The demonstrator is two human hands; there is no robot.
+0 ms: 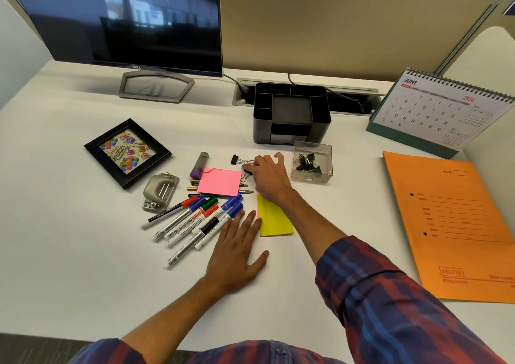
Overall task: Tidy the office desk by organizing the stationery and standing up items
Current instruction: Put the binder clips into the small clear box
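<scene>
My right hand (267, 175) reaches over two loose black binder clips (236, 159), its fingertips curled onto their wire handles. To its right stands a clear plastic box (312, 162) holding several more binder clips. My left hand (237, 248) lies flat on the desk, fingers straight, beside a pile of several markers (195, 221). A pink sticky pad (220, 181) lies over a few pencils. Under my right wrist sits a yellow sticky pad (274, 221). A black desk organizer (291, 114) stands behind. A photo frame (126, 153) lies flat at the left.
A metal hole punch (161, 192) and a purple-capped tube (199, 165) lie near the markers. A desk calendar (434, 109) stands at the right, an orange file folder (457, 224) in front of it. A monitor (125, 20) stands at the back left.
</scene>
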